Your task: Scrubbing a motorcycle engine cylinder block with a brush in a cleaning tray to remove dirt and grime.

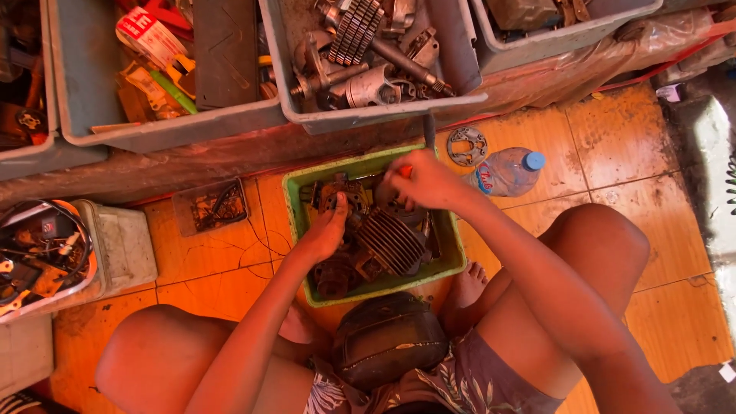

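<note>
crouched on the orange floor, a person works over a green tray (294,201): left hand (326,230) pressed flat, fingers together, on an engine part (387,239); right hand (424,181) fisted around a red-handled tool (404,171).

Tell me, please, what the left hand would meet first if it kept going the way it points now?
The left hand points up the picture and already rests on an engine part in the green tray. Beyond it, probably the tray's far rim, though depth is unclear.
</note>
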